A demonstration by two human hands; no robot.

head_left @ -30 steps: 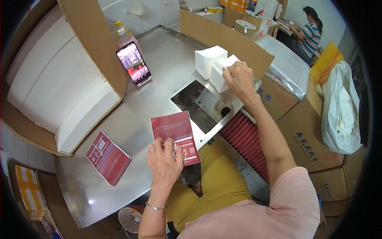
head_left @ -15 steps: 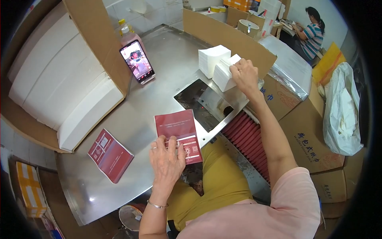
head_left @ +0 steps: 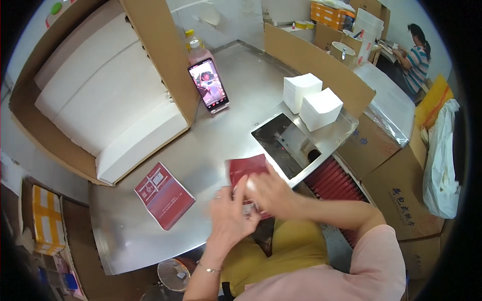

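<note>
In the head view, a metal table (head_left: 246, 70) fills the middle, with a square opening (head_left: 266, 133) cut into it near its right edge. At its left side stands a carton (head_left: 155, 45) packed with white blocks (head_left: 95, 75); beside that, a phone (head_left: 209, 85) with a lit screen is propped in front of a bottle (head_left: 202, 54). Two white stacks (head_left: 322, 110) stand side by side just beyond the opening, near a cardboard panel (head_left: 316, 60). A red stack (head_left: 164, 195) lies on the table, left of the hands. Below the table's right edge is a row of red packs (head_left: 335, 180); past it are brown boxes (head_left: 401, 185) and a white bag (head_left: 442, 165). A bucket (head_left: 173, 275) sits below the front edge, and a co-worker (head_left: 416, 62) in a striped top sits at the far right. The red packet (head_left: 246, 166) is at the table's front edge, beneath both hands. The left hand (head_left: 232, 213) touches it, fingers partly bent and slightly apart; whether it pinches the packet, I cannot tell. The right hand (head_left: 271, 193) meets the left over the packet, fingers bent and blurred, a small white patch at their tips; how far it is open, and whether it grips anything, cannot be told.
</note>
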